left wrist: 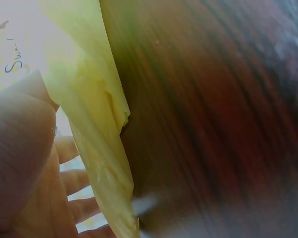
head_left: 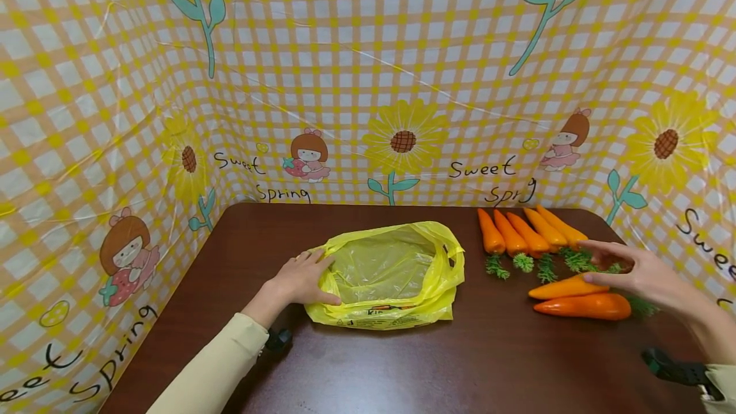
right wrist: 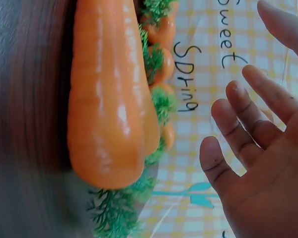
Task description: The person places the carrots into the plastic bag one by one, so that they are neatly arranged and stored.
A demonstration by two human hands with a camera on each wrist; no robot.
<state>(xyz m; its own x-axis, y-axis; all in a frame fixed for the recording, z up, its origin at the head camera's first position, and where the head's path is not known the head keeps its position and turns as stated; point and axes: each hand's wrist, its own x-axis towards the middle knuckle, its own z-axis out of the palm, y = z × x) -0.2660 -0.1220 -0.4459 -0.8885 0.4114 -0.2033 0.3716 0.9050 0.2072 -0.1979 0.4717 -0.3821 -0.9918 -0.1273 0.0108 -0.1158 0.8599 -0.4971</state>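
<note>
A yellow plastic bag [head_left: 382, 315] lies on the table with its mouth spread wide. My left hand [head_left: 301, 276] rests at the bag's left rim, thumb and fingers apart; in the left wrist view its fingers [left wrist: 75, 181] look straight, partly hidden behind the yellow plastic [left wrist: 97, 148]. On the right, my right hand [head_left: 644, 270] hovers over two carrots, a light orange carrot [head_left: 566, 286] and a deeper orange carrot [head_left: 583, 306], lying side by side. The right wrist view shows the fingers [right wrist: 233, 121] spread, apart from the nearest carrot [right wrist: 107, 99], with nothing held.
Several more carrots [head_left: 517, 235] lie in a row at the back right, green tops [head_left: 523, 262] toward me. A dark brown table [head_left: 368, 369] carries everything. Checked sunflower cloth [head_left: 345, 82] hangs at the back and both sides.
</note>
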